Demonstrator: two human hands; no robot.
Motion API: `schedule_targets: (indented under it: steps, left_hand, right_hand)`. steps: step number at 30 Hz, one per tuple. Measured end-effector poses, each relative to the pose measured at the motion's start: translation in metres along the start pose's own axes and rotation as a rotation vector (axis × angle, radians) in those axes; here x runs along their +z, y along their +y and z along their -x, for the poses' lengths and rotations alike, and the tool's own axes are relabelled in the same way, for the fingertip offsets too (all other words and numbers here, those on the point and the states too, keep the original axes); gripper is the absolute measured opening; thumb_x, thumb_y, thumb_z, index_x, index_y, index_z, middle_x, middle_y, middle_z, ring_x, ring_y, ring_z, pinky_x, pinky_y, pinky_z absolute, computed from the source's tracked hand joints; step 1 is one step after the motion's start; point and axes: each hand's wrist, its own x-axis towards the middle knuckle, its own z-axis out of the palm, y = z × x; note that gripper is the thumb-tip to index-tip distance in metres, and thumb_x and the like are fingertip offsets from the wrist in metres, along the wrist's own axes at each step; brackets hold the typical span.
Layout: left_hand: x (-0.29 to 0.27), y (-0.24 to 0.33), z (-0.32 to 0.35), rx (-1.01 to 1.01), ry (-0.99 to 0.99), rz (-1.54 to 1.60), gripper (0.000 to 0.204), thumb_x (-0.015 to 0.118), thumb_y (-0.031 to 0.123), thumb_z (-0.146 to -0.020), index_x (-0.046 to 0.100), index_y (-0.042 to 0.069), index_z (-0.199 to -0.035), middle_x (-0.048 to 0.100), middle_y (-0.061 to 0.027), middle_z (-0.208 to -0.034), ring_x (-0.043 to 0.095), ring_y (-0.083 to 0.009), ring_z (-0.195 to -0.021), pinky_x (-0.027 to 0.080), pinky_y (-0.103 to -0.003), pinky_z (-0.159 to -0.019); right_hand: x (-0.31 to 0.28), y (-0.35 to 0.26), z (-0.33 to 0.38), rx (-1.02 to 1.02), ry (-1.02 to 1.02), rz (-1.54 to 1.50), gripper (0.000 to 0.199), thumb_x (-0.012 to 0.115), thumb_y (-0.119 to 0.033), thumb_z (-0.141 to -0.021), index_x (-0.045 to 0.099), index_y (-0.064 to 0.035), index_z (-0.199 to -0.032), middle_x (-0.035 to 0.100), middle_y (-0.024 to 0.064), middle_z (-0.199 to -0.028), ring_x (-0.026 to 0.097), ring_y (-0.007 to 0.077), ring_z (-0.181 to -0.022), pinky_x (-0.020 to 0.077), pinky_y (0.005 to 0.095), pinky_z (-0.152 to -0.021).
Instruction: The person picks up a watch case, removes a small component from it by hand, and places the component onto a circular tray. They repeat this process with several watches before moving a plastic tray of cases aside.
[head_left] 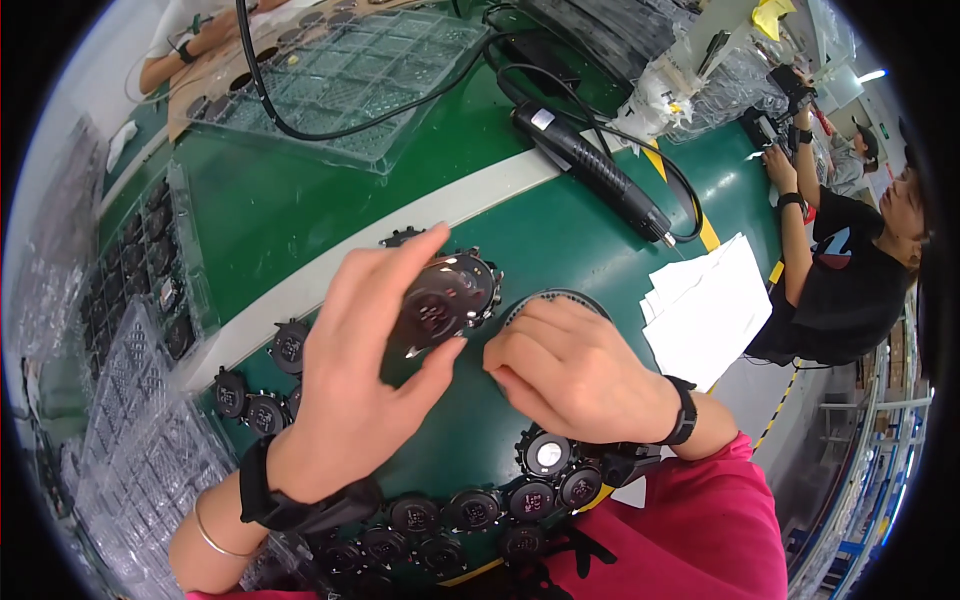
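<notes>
My left hand (345, 385) holds a round, shiny black watch case (432, 312) between thumb and fingers, its back turned up toward me. Right behind that piece, more notched watch cases (490, 285) show in part. My right hand (575, 370) is closed, fingertips pressed together over a round dish (560, 295) with a dotted rim. The hand covers most of this dish, and whatever the fingertips pinch is hidden. Below the right hand stands a watch case with a white disc (548, 455) in its middle.
Several black watch cases (415, 515) lie along the near table edge, others (265, 412) left. A black electric screwdriver (595, 170) with cable lies beyond, white papers (710, 310) to the right. Clear plastic trays (370, 85) stand far and left. Co-workers (850, 270) work nearby.
</notes>
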Motion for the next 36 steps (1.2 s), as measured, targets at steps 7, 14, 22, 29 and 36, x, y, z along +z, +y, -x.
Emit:
schedule_targets:
  steps: [7, 14, 22, 29, 36]
  left_hand:
    - [0.013, -0.01, -0.023, -0.026, -0.274, -0.179, 0.065, 0.067, -0.001, -0.073, 0.044, -0.001, -0.134, 0.046, -0.0168, -0.12, 0.043, -0.0323, -0.11, 0.037, -0.039, -0.097]
    - [0.02, -0.005, -0.032, 0.095, -0.326, -0.311, 0.063, 0.068, 0.003, -0.075, 0.042, -0.002, -0.132, 0.048, -0.0158, -0.116, 0.042, -0.0315, -0.112, 0.037, -0.04, -0.095]
    - [0.022, -0.013, -0.06, 0.176, -0.545, -0.446, 0.054, 0.074, 0.001, -0.068, 0.047, 0.0, -0.115, 0.055, -0.0162, -0.109, 0.053, -0.0325, -0.104, 0.041, -0.039, -0.087]
    - [0.032, -0.012, -0.059, 0.103, -0.521, -0.342, 0.057, 0.075, -0.001, -0.063, 0.045, 0.0, -0.111, 0.054, -0.0195, -0.106, 0.057, -0.0367, -0.095, 0.046, -0.042, -0.082]
    - [0.042, -0.011, -0.059, 0.005, -0.554, -0.389, 0.059, 0.072, -0.004, -0.064, 0.042, -0.001, -0.115, 0.052, -0.0209, -0.106, 0.057, -0.0418, -0.095, 0.049, -0.044, -0.078]
  right_hand:
    - [0.011, -0.006, 0.007, -0.127, -0.09, -0.025, 0.022, 0.067, -0.005, -0.07, 0.057, -0.0028, -0.089, 0.054, 0.0068, -0.079, 0.054, 0.0229, -0.074, 0.0429, 0.0324, -0.063]
    - [0.015, -0.005, 0.009, -0.227, -0.148, -0.011, 0.02, 0.062, -0.012, -0.073, 0.057, -0.003, -0.09, 0.052, 0.0043, -0.075, 0.053, 0.0194, -0.074, 0.0425, 0.03, -0.064]
    - [0.021, -0.008, 0.011, -0.329, -0.162, -0.009, 0.02, 0.059, -0.015, -0.073, 0.057, -0.0031, -0.089, 0.051, 0.0031, -0.075, 0.052, 0.0181, -0.074, 0.0416, 0.0286, -0.064]
    - [0.02, -0.01, 0.012, -0.332, -0.159, -0.002, 0.02, 0.058, -0.014, -0.072, 0.057, -0.0027, -0.089, 0.052, 0.0033, -0.075, 0.052, 0.0181, -0.075, 0.0412, 0.0288, -0.065]
    - [0.02, -0.008, 0.01, -0.343, -0.192, -0.007, 0.02, 0.058, -0.013, -0.073, 0.057, -0.0023, -0.09, 0.052, 0.0041, -0.075, 0.052, 0.0185, -0.075, 0.0412, 0.0294, -0.067]
